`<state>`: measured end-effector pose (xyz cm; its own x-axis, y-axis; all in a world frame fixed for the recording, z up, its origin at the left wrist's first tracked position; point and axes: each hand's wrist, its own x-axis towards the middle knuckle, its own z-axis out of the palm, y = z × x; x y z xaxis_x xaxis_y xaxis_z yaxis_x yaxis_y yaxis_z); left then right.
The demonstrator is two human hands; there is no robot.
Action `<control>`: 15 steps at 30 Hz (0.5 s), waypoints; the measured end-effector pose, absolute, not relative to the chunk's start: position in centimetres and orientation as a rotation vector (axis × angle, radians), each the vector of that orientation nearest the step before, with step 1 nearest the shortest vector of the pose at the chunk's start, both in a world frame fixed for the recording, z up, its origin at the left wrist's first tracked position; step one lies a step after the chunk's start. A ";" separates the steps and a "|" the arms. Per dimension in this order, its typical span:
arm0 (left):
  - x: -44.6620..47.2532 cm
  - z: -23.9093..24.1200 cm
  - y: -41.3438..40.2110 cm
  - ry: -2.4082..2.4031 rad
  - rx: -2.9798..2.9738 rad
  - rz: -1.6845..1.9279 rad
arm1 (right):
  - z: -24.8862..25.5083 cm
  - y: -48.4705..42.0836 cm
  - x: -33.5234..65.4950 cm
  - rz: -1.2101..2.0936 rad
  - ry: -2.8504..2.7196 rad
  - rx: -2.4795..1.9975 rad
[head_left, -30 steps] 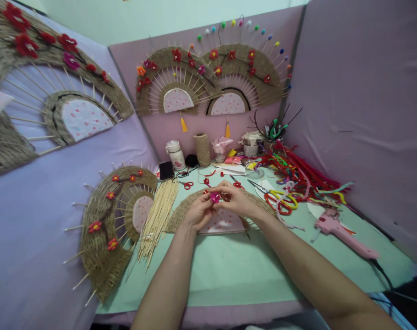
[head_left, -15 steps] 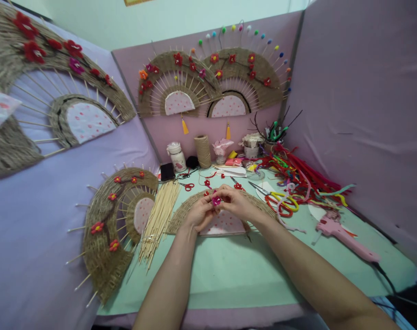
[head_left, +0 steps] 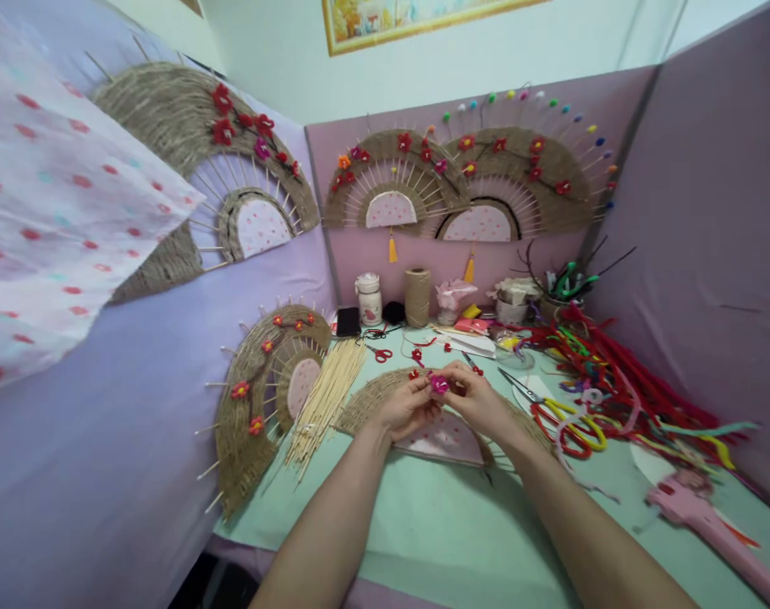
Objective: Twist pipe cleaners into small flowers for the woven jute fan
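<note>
A small magenta flower, fuzzy like bent pipe cleaner, is pinched between my two hands. My left hand grips it from the left with thumb and fingertips. From the right, my right hand closes on its other side. Both hands are above a half-round fan wrapped in twine, which lies on the green table. The fan's inner half-circle is pale cloth with pink spots, partly covered by my hands. Small red flowers lie just behind the fan.
Bamboo sticks lie to the left, beside another twine fan. On the right are yellow-handled scissors, a heap of pipe cleaners and a pink glue gun. A twine spool and a white jar stand at the back.
The view has swung left and up, so everything appears farther right and lower. Spotted cloth now fills more of the left side. Both hands keep hold of the magenta flower.
</note>
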<state>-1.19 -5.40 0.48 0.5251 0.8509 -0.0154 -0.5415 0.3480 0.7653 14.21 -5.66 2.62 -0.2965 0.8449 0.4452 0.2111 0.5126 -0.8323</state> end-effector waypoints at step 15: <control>-0.9 -0.1 -5.6 0.490 0.891 0.970 | 3.0 -7.1 16.2 0.828 -1.825 -0.944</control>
